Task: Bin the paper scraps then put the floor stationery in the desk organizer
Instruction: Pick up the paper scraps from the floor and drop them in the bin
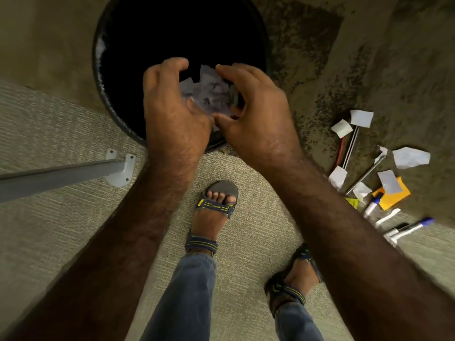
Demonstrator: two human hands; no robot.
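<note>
1. Head view: both hands are over the open mouth of a black bin [103, 70], cupped toward each other around a wad of paper scraps [209, 91].
2. The left hand [172, 107] curls its fingers against the wad's left side; the right hand [258, 112] curls over the right side, its thumb under the wad. The 2 hands press the scraps between them.
3. The wad sits above the bin's near edge, inside the rim's outline.
4. More scraps [410, 157] lie on the floor to the right, well apart from the bin, mixed with stationery: an orange pad [396, 199], 2 blue-capped markers [413, 226], a thin white rod [350, 148] and a grey rod [366, 173].
5. 2 sandalled feet [216, 205] stand on the carpet below the hands, jeans above them.
6. A grey bar [61, 173] with a bolted foot plate is fixed to the carpet at left.
</note>
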